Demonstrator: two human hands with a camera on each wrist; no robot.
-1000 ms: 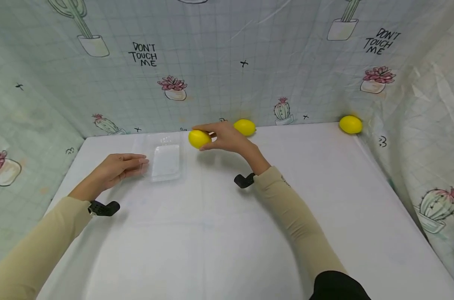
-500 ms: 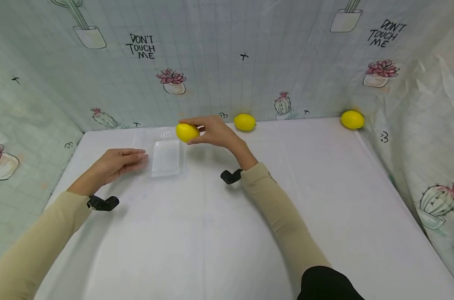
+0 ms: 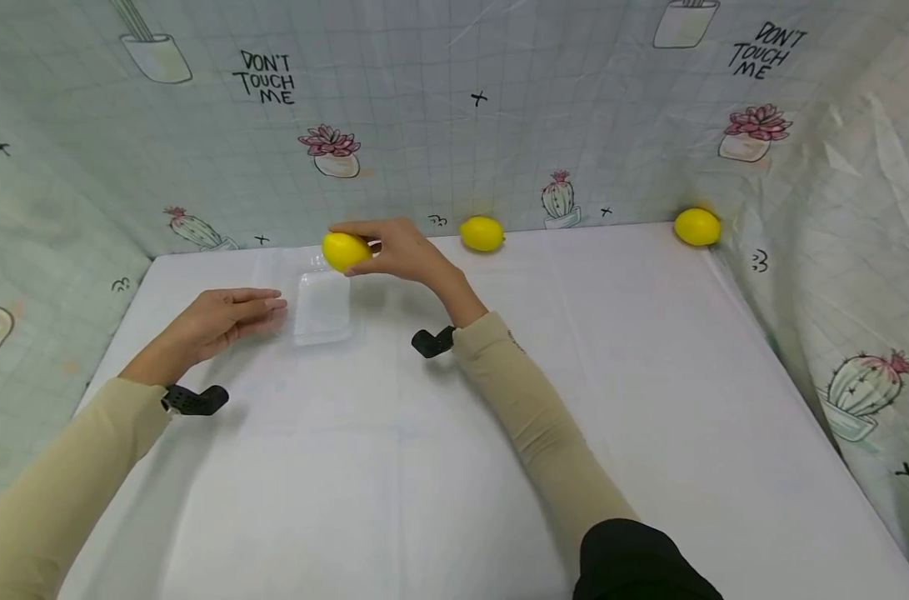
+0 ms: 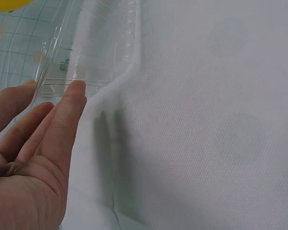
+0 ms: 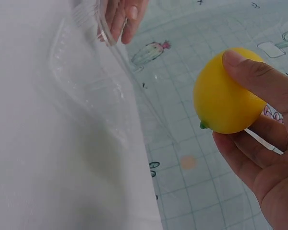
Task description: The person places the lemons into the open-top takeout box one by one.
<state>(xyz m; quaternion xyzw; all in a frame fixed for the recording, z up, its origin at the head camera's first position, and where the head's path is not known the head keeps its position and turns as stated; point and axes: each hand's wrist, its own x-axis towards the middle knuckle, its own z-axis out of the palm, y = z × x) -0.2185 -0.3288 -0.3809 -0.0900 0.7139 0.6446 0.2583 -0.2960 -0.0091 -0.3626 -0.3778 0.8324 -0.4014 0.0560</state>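
- A yellow lemon (image 3: 345, 250) is gripped between the curled fingers and thumb of the right hand (image 3: 397, 248), above the far end of a clear plastic tray (image 3: 322, 307), upper left of centre in the head view.
- The tray's left edge is touched by the straight fingertips of the left hand (image 3: 217, 321), which holds nothing.
- Two more lemons (image 3: 481, 233) (image 3: 697, 226) are seen along the table's (image 3: 499, 467) far edge, below the cactus-print backdrop (image 3: 454, 125).

White cloth-covered table (image 3: 649, 400). Pale green gridded backdrop (image 3: 439, 150) encloses it at 9, 12 and 3 o'clock, printed with potted cacti and "DON'T TOUCH ME". Lighting even.
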